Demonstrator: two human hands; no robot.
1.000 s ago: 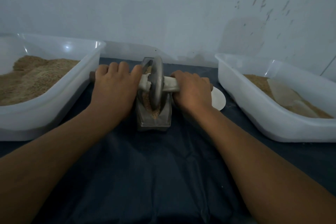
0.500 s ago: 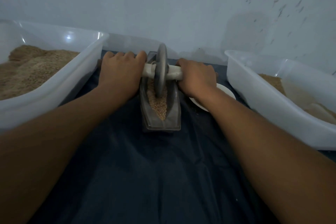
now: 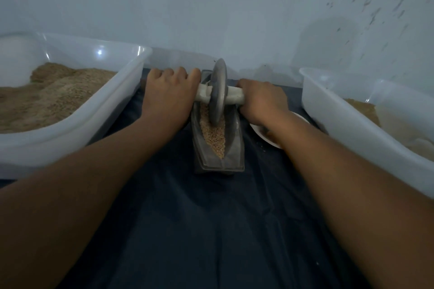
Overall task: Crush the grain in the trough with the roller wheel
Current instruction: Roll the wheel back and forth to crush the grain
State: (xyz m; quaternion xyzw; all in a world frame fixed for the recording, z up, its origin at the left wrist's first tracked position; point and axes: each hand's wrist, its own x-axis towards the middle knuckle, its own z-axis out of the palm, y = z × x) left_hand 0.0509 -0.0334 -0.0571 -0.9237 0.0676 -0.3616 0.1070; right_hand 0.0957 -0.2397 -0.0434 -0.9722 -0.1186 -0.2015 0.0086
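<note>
grain lies in the narrow metal trough on the dark cloth, between two white tubs. roller wheel stands upright in the trough's far half. left hand and right hand each grip the pale axle, fingers curled over it.

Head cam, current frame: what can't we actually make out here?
- Far part of the dark metal trough: behind the grey roller wheel.
- Small white dish: mostly under the right hand and forearm.
- Handle ends and fingers: covered by the left hand and right hand.
- Left white plastic tub, right white plastic tub: cut by frame edges.
</note>
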